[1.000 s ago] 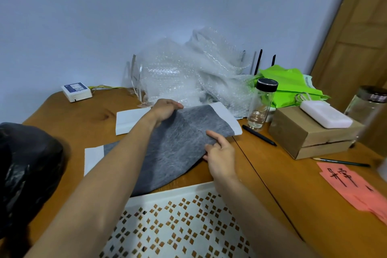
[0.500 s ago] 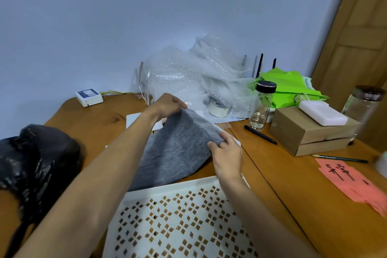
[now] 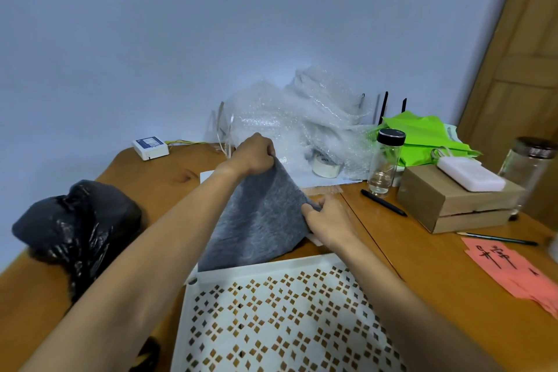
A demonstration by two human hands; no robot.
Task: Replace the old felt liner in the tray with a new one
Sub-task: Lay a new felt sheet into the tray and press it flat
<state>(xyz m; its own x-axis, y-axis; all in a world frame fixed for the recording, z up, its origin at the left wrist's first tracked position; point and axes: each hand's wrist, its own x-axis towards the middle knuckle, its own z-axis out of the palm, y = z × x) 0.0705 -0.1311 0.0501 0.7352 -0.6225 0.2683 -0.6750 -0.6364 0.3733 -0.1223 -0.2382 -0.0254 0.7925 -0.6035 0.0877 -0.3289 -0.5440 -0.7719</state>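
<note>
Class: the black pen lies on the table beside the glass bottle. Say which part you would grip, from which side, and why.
Take the black pen at mid-barrel from above, I would say, fingers pinching across its thin width. It lies flat and slanted; the glass bottle stands by its far end, the cardboard box near its other.

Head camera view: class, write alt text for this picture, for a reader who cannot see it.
Two bare hands hold up a grey felt sheet over a wooden table: the left hand grips its top corner, the right hand pinches its right edge. A white perforated tray lies just in front, with no liner in it.
</note>
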